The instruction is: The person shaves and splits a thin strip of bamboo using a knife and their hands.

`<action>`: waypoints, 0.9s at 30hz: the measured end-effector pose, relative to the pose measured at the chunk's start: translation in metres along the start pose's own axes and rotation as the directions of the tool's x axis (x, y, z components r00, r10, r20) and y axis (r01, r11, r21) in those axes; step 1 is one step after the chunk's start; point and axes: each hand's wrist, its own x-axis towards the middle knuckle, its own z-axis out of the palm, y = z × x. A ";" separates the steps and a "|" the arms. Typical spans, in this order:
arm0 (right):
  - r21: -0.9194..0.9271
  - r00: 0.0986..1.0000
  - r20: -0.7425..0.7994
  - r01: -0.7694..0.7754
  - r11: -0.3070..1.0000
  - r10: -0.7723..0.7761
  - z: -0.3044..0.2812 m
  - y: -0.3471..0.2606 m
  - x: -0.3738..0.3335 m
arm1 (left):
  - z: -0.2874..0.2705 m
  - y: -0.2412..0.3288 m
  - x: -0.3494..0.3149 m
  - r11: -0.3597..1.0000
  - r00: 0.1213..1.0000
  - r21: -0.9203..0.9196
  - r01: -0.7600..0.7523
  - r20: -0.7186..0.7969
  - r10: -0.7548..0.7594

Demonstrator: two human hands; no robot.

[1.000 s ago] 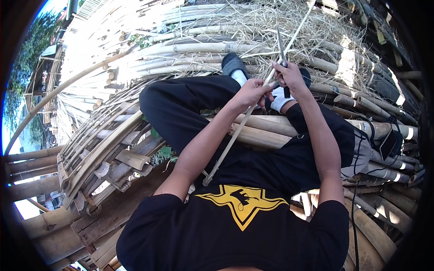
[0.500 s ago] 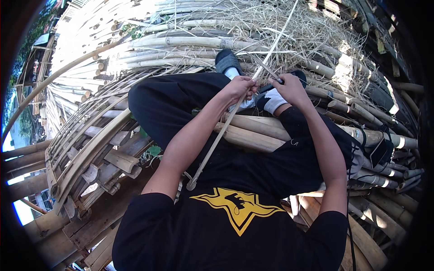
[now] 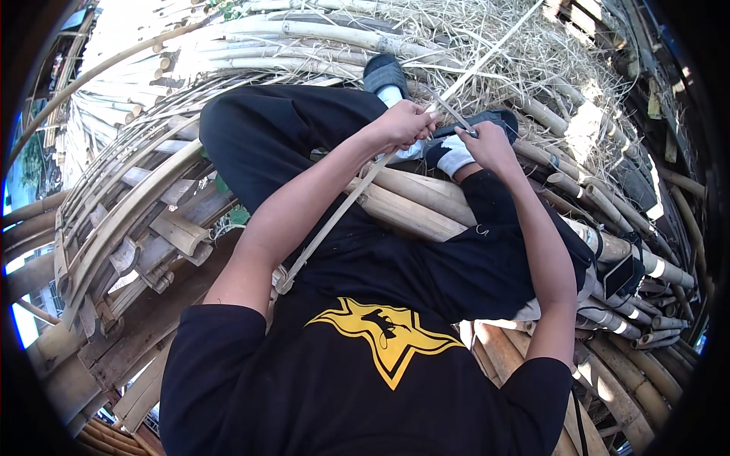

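A long pale bamboo strip [image 3: 490, 57] slants from the upper right down past my legs to my left side. My left hand [image 3: 404, 125] is closed around the strip near my feet. In my right hand [image 3: 487, 144] is a knife [image 3: 454, 114], its handle mostly hidden by my fingers. The narrow blade points up and left, close to the strip just beyond my left hand; whether it touches cannot be made out. The strip's near end [image 3: 285, 281] lies beside my left upper arm.
I sit on bamboo poles [image 3: 414, 201] with my legs bent and sandals [image 3: 386, 74] on. Shavings [image 3: 525, 83] cover the poles ahead. Split bamboo pieces [image 3: 179, 228] are stacked at left. A dark phone-like device [image 3: 620, 277] rests at right among poles and cords.
The view has shifted slightly. The knife blade sits a little nearer my left hand's side of the strip; both hands keep their holds.
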 end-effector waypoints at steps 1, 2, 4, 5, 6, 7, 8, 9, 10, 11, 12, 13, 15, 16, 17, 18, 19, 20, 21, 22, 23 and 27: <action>0.002 1.000 0.020 0.007 1.000 -0.007 0.005 -0.004 0.001 | 0.000 -0.009 -0.004 0.994 0.995 0.099 -0.048 -0.083 0.056; 0.004 0.999 0.039 0.013 1.000 -0.013 0.011 -0.006 0.002 | 0.002 -0.016 -0.004 0.981 0.989 0.188 -0.041 -0.131 0.067; 0.035 1.000 0.000 0.018 0.999 -0.018 0.026 -0.003 0.005 | 0.012 -0.027 -0.008 0.939 0.962 0.324 -0.114 -0.200 0.186; 0.026 0.998 -0.019 0.063 0.998 -0.062 0.031 -0.004 0.004 | 0.014 -0.028 -0.008 0.934 0.958 0.343 -0.096 -0.222 0.179; 0.015 0.994 -0.037 0.106 0.994 -0.106 0.035 -0.006 0.002 | 0.015 -0.029 -0.010 0.934 0.960 0.344 -0.093 -0.218 0.176; 0.016 0.995 -0.031 0.097 0.995 -0.096 0.037 -0.010 0.000 | 0.016 -0.029 -0.011 0.906 0.939 0.405 -0.127 -0.244 0.241; 0.015 0.995 -0.031 0.094 0.995 -0.093 0.038 -0.012 0.000 | 0.017 -0.029 -0.012 0.871 0.914 0.464 -0.158 -0.265 0.307; -0.004 0.995 -0.051 0.082 0.997 -0.082 0.038 -0.014 0.001 | 0.017 -0.032 -0.007 0.871 0.897 0.454 -0.189 -0.281 0.341; -0.029 0.995 -0.069 0.069 0.997 -0.070 0.038 -0.016 0.001 | 0.018 -0.033 -0.008 0.874 0.898 0.447 -0.192 -0.280 0.340; -0.051 0.994 -0.084 0.068 0.996 -0.072 0.038 -0.016 0.003 | 0.020 -0.034 -0.009 0.871 0.894 0.451 -0.196 -0.282 0.347; -0.059 0.994 -0.081 0.065 0.996 -0.070 0.039 -0.015 0.005 | 0.021 -0.035 -0.010 0.868 0.890 0.454 -0.200 -0.285 0.354; -0.074 0.992 -0.100 0.065 0.995 -0.072 0.040 -0.012 0.006 | 0.022 -0.036 -0.011 0.869 0.891 0.452 -0.203 -0.283 0.356; -0.092 0.990 -0.119 0.063 0.994 -0.074 0.042 -0.008 0.009 | 0.025 -0.038 -0.013 0.851 0.891 0.498 -0.166 -0.293 0.345; -0.076 0.988 -0.135 0.067 0.995 -0.077 0.044 -0.007 0.010 | 0.025 -0.040 -0.012 0.853 0.891 0.495 -0.168 -0.294 0.346; -0.060 0.985 -0.151 0.072 0.996 -0.080 0.045 -0.005 0.011 | 0.025 -0.043 -0.010 0.835 0.868 0.510 -0.208 -0.297 0.398; -0.064 0.985 -0.151 0.071 0.995 -0.080 0.043 -0.003 0.014 | 0.025 -0.045 -0.009 0.814 0.842 0.526 -0.247 -0.300 0.449; -0.101 0.977 -0.185 0.090 0.991 -0.108 0.039 -0.002 0.019 | 0.023 -0.042 -0.008 0.803 0.839 0.542 -0.248 -0.295 0.458; -0.137 0.966 -0.218 0.108 0.985 -0.137 0.036 -0.002 0.022 | 0.022 -0.042 -0.005 0.803 0.838 0.541 -0.249 -0.295 0.458; -0.157 0.970 -0.213 0.081 0.984 -0.114 0.033 -0.002 0.024 | 0.021 -0.042 -0.001 0.797 0.823 0.537 -0.277 -0.296 0.485; -0.155 0.971 -0.213 0.078 0.985 -0.111 0.028 -0.002 0.024 | 0.022 -0.038 -0.002 0.790 0.808 0.533 -0.304 -0.295 0.510; -0.187 0.964 -0.246 0.050 0.981 -0.096 0.024 -0.001 0.026 | 0.022 -0.032 -0.001 0.806 0.839 0.533 -0.255 -0.292 0.459; -0.106 0.859 -0.448 -0.328 0.939 0.250 -0.018 0.078 0.054 | 0.025 -0.036 -0.021 0.851 0.878 0.426 -0.306 -0.220 0.426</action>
